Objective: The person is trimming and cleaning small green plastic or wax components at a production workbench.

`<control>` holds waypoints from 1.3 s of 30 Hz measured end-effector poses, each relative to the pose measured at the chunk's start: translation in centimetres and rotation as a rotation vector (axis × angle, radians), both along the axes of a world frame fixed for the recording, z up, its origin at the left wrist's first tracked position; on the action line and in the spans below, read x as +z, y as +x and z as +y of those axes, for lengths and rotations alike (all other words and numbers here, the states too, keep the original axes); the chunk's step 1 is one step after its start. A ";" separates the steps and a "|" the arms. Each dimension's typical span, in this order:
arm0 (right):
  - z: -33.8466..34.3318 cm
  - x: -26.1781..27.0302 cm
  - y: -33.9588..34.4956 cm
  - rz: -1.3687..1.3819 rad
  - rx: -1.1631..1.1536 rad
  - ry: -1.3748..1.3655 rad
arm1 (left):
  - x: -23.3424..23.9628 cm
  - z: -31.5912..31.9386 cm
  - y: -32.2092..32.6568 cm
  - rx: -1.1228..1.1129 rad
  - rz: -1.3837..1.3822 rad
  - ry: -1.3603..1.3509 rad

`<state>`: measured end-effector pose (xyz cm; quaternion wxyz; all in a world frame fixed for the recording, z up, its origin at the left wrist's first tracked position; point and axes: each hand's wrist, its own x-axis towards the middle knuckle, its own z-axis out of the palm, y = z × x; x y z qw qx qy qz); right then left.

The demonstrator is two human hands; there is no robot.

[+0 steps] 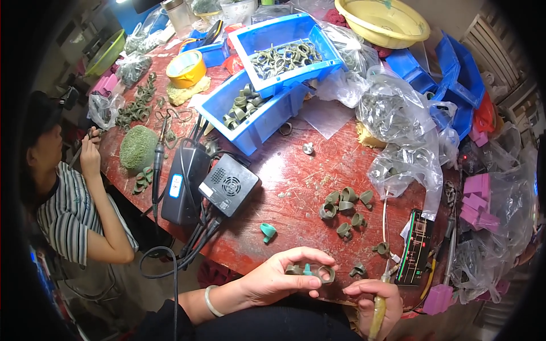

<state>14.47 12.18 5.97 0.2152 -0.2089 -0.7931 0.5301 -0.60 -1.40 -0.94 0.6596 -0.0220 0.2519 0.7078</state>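
My left hand (275,279) holds small wax ring pieces at the table's near edge, between thumb and fingers. Among them are an olive-green wax ring (326,275) and a teal wax piece (307,270). My right hand (389,300), just to the right, grips a yellow-handled pen-like tool (377,317) with its narrow end pointing away from me. Close by lies an olive ring (357,270). Farther in is a loose cluster of several olive wax rings (347,196). A teal wax ring (268,231) lies apart to the left.
Stacked blue bins (251,138) of green rings stand at the back. Black power boxes (230,183) with cables occupy the left middle. A lit control panel (413,251) and plastic bags (396,106) line the right. A co-worker (81,200) sits at the left edge.
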 end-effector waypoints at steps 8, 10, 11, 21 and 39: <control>-0.4 -0.9 1.2 -0.003 0.003 -0.455 | -0.6 -0.1 0.3 0.038 0.093 0.061; 0.3 -1.3 1.7 -0.012 0.018 -0.375 | -0.8 0.0 0.3 0.060 0.182 0.052; 0.9 -1.5 2.0 -0.022 0.032 -0.292 | -0.8 0.2 0.3 0.067 0.220 0.052; 14.6 -5.0 5.1 -0.306 -0.760 0.848 | -0.2 0.6 0.2 0.079 0.089 0.069; 6.3 -4.3 4.8 -0.114 -0.814 0.171 | -0.2 -1.1 -0.7 0.054 -0.022 0.028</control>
